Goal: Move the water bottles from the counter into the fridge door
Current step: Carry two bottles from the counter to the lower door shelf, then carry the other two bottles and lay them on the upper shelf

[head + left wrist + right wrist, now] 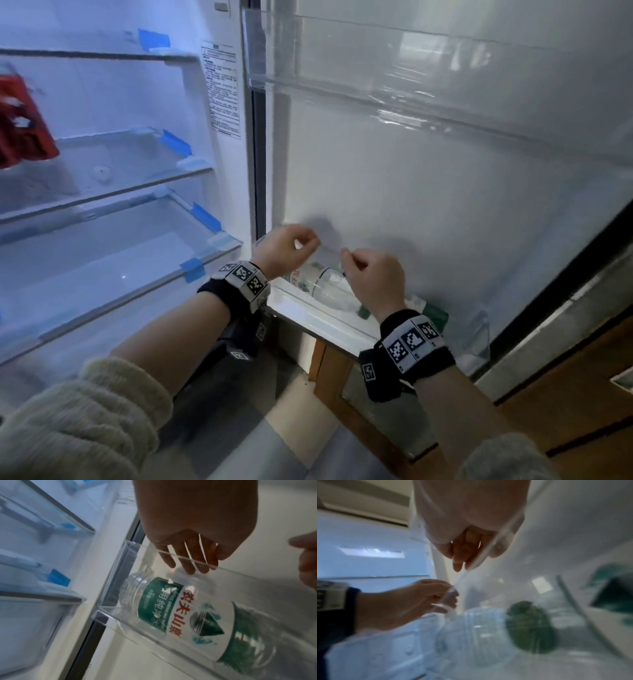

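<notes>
Both hands hover just above the lowest door bin of the open fridge door, and neither grips anything. The left hand has its fingers hanging loosely, apart from the bottle below, while the right hand is loosely curled with its fingertips free.

One water bottle lies on its side in the bin, its base toward 9 o'clock and its green-and-white label up. A second bottle sits further toward 3 o'clock in the same bin.

The risks, as I judge them:
- A bottle lying flat may roll or slide when the door swings, and knock the clear front wall.
- If it is meant to stand, righting it in so narrow a bin could jam it against the wall or the neighbouring bottle.
- The clear rim is hard to see — a finger could catch on it.

Hard to make out: the right wrist blocks most of the second bottle, so whether it stands or lies I cannot tell. The right wrist view is heavily blurred — only a green cap-like shape shows. The tabletop the bottles came from is out of view, so any bottles left there cannot be counted.
</notes>
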